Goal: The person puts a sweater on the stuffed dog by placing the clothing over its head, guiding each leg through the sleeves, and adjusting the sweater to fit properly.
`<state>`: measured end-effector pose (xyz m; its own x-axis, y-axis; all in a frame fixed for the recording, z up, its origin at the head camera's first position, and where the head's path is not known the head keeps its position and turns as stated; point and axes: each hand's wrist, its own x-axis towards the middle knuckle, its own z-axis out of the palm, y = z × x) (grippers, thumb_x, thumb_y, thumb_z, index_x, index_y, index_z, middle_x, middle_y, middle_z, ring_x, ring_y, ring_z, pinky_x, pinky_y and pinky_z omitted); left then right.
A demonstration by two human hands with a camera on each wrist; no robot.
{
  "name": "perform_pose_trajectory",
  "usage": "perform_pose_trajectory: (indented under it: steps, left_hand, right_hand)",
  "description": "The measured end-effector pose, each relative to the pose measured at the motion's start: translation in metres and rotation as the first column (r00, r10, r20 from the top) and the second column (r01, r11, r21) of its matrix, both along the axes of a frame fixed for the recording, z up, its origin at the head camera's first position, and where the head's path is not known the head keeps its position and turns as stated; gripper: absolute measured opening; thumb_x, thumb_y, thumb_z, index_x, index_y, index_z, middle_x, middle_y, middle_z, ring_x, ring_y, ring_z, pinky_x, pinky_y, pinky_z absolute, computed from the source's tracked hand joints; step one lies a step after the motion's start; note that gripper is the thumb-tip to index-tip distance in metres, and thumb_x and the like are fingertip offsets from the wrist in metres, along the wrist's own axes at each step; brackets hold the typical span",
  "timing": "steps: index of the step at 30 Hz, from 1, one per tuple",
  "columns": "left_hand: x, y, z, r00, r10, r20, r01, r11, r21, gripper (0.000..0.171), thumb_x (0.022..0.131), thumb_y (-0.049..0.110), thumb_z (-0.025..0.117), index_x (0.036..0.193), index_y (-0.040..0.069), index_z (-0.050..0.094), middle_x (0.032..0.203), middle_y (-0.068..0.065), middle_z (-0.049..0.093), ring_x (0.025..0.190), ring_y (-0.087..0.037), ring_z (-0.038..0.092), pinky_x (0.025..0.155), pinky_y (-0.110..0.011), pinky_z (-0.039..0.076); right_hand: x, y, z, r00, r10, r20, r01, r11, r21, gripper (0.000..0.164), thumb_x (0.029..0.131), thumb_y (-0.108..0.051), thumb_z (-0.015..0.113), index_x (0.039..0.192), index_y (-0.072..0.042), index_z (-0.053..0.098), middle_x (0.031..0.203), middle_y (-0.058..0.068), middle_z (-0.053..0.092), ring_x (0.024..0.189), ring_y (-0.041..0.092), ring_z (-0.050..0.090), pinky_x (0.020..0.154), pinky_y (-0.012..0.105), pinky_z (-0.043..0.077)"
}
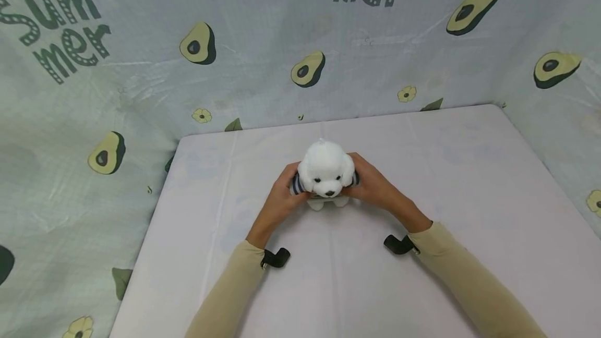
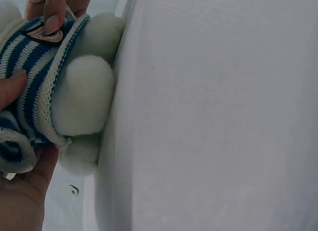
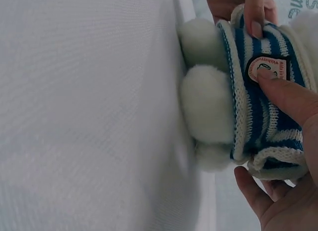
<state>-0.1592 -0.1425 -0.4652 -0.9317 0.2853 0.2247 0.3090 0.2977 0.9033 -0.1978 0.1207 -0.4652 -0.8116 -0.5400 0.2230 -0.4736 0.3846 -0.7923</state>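
A white plush dog (image 1: 326,166) in a blue-and-white striped knitted sweater (image 3: 271,109) faces me at the middle of the table. My left hand (image 1: 285,189) grips one side of its body, and my right hand (image 1: 371,181) grips the other. In the right wrist view, the right thumb presses on an oval patch (image 3: 278,64) on the sweater's front. The left thumb (image 2: 11,89) lies over the stripes in the left wrist view. Round fluffy feet (image 2: 84,97) poke out below the sweater's hem, right at the tabletop. The dog's back is hidden.
A white cloth covers the table (image 1: 422,171). Behind it and at both sides hangs a pale curtain (image 1: 253,25) printed with avocados, flowers and lettering. Black wrist-worn devices (image 1: 277,258) stick out from both beige sleeves (image 1: 465,270).
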Motion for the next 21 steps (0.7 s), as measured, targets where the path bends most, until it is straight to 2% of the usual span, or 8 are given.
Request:
perform_pose_trajectory:
  steps: [4,6,9,15,18,21]
  left_hand:
    - [0.003,0.000,-0.002,0.999,0.019,-0.041,-0.021,0.999,-0.038,0.066,0.086,0.001,0.080,0.144,0.011,0.052,0.142,-0.010,0.053,0.130,-0.026,0.049,0.111,-0.047,0.039]
    - [0.000,-0.001,-0.012,0.997,0.027,-0.067,-0.031,0.998,-0.052,0.066,0.085,0.004,0.081,0.144,0.016,0.053,0.141,-0.006,0.054,0.129,-0.023,0.051,0.109,-0.046,0.042]
    - [0.001,0.000,-0.011,0.996,0.041,-0.073,-0.045,0.998,-0.052,0.063,0.085,0.004,0.081,0.142,0.016,0.055,0.140,-0.005,0.055,0.126,-0.022,0.052,0.107,-0.046,0.043]
    - [0.001,0.002,-0.001,0.994,0.103,-0.022,-0.104,0.994,-0.044,0.058,0.087,0.007,0.078,0.140,0.012,0.056,0.133,-0.008,0.060,0.115,-0.023,0.056,0.097,-0.043,0.047]
    - [0.001,0.003,0.007,0.993,0.122,0.007,-0.122,0.992,-0.031,0.061,0.087,0.011,0.079,0.143,0.012,0.054,0.132,-0.009,0.062,0.113,-0.023,0.059,0.093,-0.042,0.050]
    - [0.001,0.003,0.016,0.993,0.114,0.038,-0.114,0.993,0.000,0.061,0.089,0.015,0.079,0.144,0.014,0.053,0.131,-0.008,0.062,0.113,-0.022,0.061,0.093,-0.041,0.051]
  right_hand:
    - [0.003,-0.001,-0.004,1.000,-0.012,-0.016,0.011,1.000,-0.016,0.079,0.079,-0.010,0.088,0.147,-0.007,0.047,0.143,0.011,0.051,0.133,0.028,0.049,0.111,0.050,0.041]
    - [0.005,-0.002,-0.006,1.000,-0.015,-0.022,0.014,0.999,-0.031,0.080,0.079,-0.011,0.088,0.147,-0.007,0.047,0.141,0.011,0.052,0.131,0.028,0.051,0.109,0.051,0.043]
    - [0.006,-0.003,-0.005,0.999,-0.018,-0.046,0.016,0.999,-0.050,0.080,0.080,-0.011,0.088,0.148,-0.007,0.046,0.141,0.012,0.053,0.131,0.028,0.052,0.108,0.051,0.044]
    - [0.006,-0.004,0.001,0.996,-0.028,-0.085,0.020,0.996,-0.089,0.076,0.084,-0.014,0.085,0.148,-0.006,0.045,0.142,0.013,0.055,0.132,0.029,0.053,0.108,0.051,0.044]
    - [0.006,-0.005,0.007,0.998,-0.048,-0.051,0.043,0.995,-0.090,0.072,0.085,-0.021,0.084,0.146,-0.006,0.047,0.137,0.011,0.059,0.125,0.026,0.057,0.103,0.049,0.047]
    - [0.007,-0.006,0.015,0.996,-0.086,0.006,0.086,0.994,-0.063,0.070,0.086,-0.030,0.083,0.144,-0.008,0.050,0.130,0.009,0.064,0.115,0.023,0.062,0.095,0.046,0.052]
